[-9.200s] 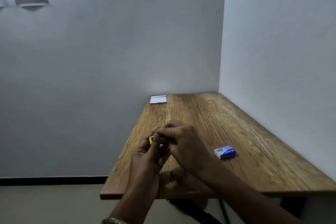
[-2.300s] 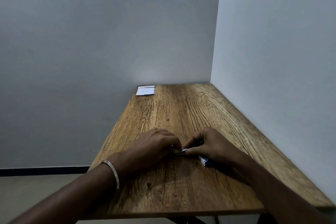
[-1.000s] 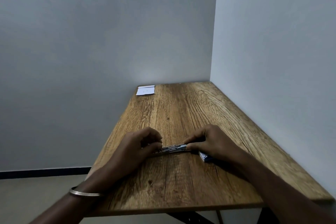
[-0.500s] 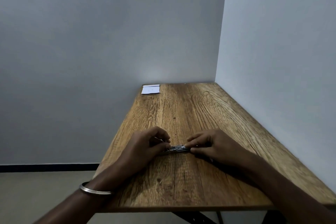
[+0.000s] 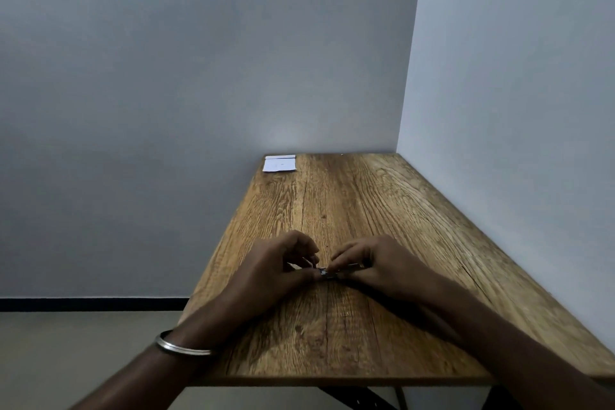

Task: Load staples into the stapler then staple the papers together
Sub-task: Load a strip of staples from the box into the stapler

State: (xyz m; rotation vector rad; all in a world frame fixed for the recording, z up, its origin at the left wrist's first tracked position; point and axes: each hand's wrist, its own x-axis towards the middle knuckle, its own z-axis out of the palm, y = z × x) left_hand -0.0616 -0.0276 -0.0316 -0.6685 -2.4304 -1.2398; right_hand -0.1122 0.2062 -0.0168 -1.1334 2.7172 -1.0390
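Our left hand (image 5: 276,265) and right hand (image 5: 372,265) have closed together, both pinching the thin silvery metal staple strip (image 5: 332,273) on the wooden desk (image 5: 382,210); loading continues.

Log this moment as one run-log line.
stage: loading staples | left hand: pinching staple strip | right hand: pinching same strip | papers: far corner, untouched

Wooden table (image 5: 382,210) in a corner, grey-white walls (image 5: 166,76), beige floor (image 5: 66,349), black skirting (image 5: 83,304)

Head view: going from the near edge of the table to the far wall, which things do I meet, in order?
Metal bangle on the left wrist → left hand and right hand side by side, pinching the metal strip → white papers at the far left corner.
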